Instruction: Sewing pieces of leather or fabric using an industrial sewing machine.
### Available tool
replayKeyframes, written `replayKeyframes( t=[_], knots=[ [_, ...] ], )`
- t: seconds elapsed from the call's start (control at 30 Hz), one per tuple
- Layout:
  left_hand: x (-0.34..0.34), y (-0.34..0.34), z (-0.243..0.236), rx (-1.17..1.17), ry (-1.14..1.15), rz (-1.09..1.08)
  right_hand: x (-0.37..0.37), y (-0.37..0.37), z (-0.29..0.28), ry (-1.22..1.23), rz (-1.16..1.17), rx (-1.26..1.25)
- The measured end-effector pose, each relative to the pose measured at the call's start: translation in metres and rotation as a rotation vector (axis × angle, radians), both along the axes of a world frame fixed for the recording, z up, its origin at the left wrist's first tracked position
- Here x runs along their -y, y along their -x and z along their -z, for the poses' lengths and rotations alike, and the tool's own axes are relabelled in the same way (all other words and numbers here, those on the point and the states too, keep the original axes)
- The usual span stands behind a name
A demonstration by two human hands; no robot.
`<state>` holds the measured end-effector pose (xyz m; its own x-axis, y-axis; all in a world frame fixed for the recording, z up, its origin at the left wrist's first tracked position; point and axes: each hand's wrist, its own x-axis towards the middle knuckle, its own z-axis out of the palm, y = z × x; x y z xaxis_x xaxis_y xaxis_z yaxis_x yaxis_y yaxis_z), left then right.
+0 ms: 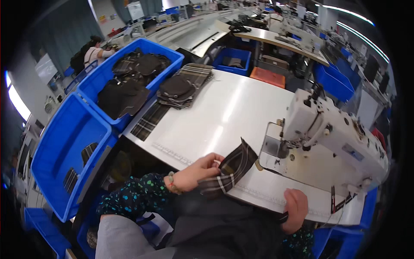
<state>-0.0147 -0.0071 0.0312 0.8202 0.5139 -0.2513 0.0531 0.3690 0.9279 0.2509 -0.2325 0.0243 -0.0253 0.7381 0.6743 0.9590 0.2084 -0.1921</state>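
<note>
My left hand (195, 173) is closed on a dark plaid fabric piece (236, 169) at the table's front edge. The cloth is folded or curved, and its upper corner points toward the sewing machine (338, 140). Farther right, my right hand (296, 209) is curled at the same edge, above my lap. Something small and dark shows under its fingers, but its kind is hidden. Between the fabric and the machine's body lies the metal needle plate area (271, 151). Neither hand touches the machine.
A white table (215, 116) carries stacked dark and plaid pieces (177, 90) at its far left. Beside it stand a full blue bin (161, 80) and a blue bin with a few pieces (60, 142). A red-orange box (267, 77) sits beyond. Other people work farther off.
</note>
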Motion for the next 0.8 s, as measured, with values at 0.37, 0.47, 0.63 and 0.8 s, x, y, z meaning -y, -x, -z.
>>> replayKeyframes(
  t=[0.37, 0.47, 0.63, 0.8],
  knots=[
    [0.034, -0.116, 0.025, -0.030, -1.443, 0.402, 0.002, -0.031, 0.007, 0.455, 0.001, 0.070],
    [-0.006, -0.140, 0.027, -0.161, -1.761, 0.265, -0.004, -0.050, 0.009, 0.451, 0.000, 0.146],
    [-0.056, -0.160, 0.025, -0.354, -1.832, 0.071, -0.049, -0.067, 0.014, 0.411, -0.082, 0.303],
    [-0.045, -0.151, 0.021, -0.338, -1.853, 0.043, -0.091, -0.072, 0.017, 0.364, -0.168, 0.273]
  ],
)
